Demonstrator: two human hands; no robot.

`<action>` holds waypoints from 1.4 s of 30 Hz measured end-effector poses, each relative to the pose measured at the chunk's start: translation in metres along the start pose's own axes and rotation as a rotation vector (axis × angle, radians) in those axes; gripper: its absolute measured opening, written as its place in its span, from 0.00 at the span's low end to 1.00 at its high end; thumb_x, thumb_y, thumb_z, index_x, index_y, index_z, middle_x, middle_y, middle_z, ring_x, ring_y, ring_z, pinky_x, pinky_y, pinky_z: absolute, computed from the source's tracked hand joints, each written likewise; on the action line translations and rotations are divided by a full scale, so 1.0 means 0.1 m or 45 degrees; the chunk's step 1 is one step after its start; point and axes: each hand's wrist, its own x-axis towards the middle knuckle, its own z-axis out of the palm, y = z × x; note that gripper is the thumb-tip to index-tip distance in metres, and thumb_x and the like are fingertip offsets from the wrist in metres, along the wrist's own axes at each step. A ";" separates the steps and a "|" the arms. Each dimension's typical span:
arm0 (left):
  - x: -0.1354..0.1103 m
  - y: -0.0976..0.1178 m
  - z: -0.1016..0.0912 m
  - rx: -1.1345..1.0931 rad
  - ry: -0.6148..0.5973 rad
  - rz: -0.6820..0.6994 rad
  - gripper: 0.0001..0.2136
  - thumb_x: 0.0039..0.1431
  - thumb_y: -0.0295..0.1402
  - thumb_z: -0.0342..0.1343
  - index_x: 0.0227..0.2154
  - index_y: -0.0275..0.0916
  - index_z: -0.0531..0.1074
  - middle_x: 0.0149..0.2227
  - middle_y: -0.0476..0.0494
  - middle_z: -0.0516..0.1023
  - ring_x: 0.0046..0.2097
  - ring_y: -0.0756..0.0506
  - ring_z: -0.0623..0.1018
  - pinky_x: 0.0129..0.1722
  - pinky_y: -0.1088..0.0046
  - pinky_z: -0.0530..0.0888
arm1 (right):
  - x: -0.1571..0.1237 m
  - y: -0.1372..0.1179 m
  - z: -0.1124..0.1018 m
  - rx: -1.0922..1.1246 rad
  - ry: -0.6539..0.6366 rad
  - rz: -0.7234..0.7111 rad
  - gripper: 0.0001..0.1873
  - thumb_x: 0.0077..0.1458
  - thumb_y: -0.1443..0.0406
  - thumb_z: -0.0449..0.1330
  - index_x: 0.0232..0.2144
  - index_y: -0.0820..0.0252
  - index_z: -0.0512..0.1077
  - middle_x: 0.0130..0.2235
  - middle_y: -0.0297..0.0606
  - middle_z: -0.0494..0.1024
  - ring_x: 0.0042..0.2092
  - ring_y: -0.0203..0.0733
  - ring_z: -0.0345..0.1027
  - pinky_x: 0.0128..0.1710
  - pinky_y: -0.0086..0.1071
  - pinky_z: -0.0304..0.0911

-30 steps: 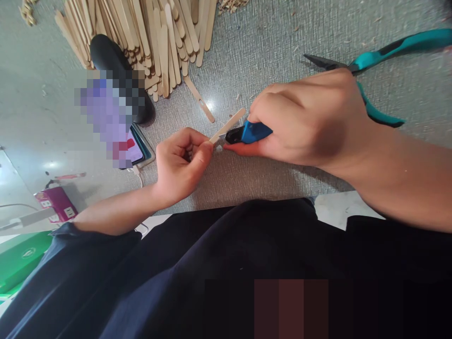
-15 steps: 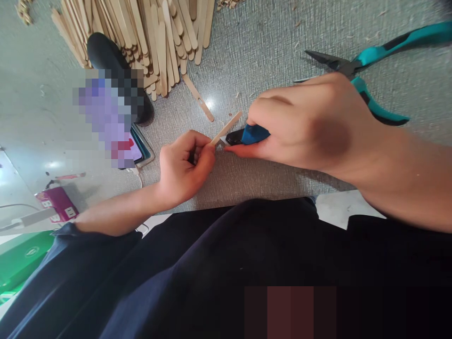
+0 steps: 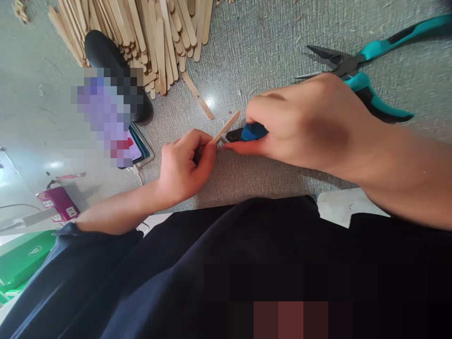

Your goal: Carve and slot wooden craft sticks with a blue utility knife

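My left hand (image 3: pixel 185 162) is closed in a pinch on one end of a thin wooden stick (image 3: pixel 228 125), which points up and to the right. My right hand (image 3: pixel 307 125) is wrapped round a blue utility knife (image 3: pixel 247 133) whose black tip meets the stick just beside my left fingers. Both hands rest low over a grey textured mat (image 3: pixel 261 56). The part of the stick inside my left fingers is hidden.
A big heap of wooden sticks (image 3: pixel 151 28) lies at the top left, with one loose stick (image 3: pixel 198 95) below it. Teal-handled pliers (image 3: pixel 367 61) lie at the upper right. A phone (image 3: pixel 137 148), a black object (image 3: pixel 106 56) and a magenta power strip (image 3: pixel 58 202) sit to the left.
The visible length of the stick beyond my left fingers has shortened a little. Both hands stay together at the same spot, shifted slightly.
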 end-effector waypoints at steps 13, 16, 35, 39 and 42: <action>0.00 0.00 -0.05 0.068 -0.118 0.018 0.08 0.73 0.27 0.59 0.34 0.39 0.76 0.26 0.53 0.79 0.25 0.55 0.72 0.26 0.77 0.63 | 0.03 0.07 -0.04 0.265 -0.194 0.082 0.23 0.73 0.41 0.64 0.39 0.51 0.77 0.32 0.36 0.76 0.37 0.52 0.75 0.36 0.41 0.56; -0.01 -0.01 -0.05 0.073 -0.135 0.038 0.08 0.75 0.27 0.59 0.36 0.39 0.77 0.28 0.52 0.81 0.27 0.54 0.75 0.28 0.77 0.66 | 0.03 0.09 -0.04 0.330 -0.187 0.070 0.25 0.69 0.43 0.68 0.30 0.50 0.68 0.27 0.32 0.67 0.33 0.49 0.68 0.35 0.40 0.53; -0.08 -0.03 0.00 0.093 -0.156 0.098 0.09 0.79 0.27 0.55 0.39 0.40 0.77 0.32 0.53 0.85 0.27 0.55 0.75 0.29 0.77 0.67 | 0.05 0.19 0.05 0.351 -0.311 -0.244 0.38 0.82 0.41 0.47 0.22 0.52 0.65 0.22 0.33 0.62 0.28 0.42 0.57 0.34 0.40 0.50; -0.07 -0.02 -0.01 0.016 -0.150 0.030 0.11 0.81 0.31 0.54 0.38 0.40 0.76 0.29 0.54 0.82 0.25 0.56 0.72 0.28 0.77 0.67 | 0.04 0.18 0.06 0.376 -0.252 -0.199 0.36 0.81 0.42 0.51 0.22 0.52 0.62 0.22 0.32 0.58 0.28 0.42 0.53 0.33 0.39 0.47; -0.04 -0.01 -0.03 -0.018 -0.153 -0.050 0.14 0.83 0.35 0.54 0.37 0.40 0.76 0.26 0.55 0.77 0.25 0.54 0.71 0.29 0.75 0.68 | 0.03 0.18 0.07 0.384 -0.228 -0.118 0.35 0.80 0.43 0.53 0.22 0.51 0.58 0.23 0.33 0.60 0.28 0.42 0.53 0.34 0.40 0.48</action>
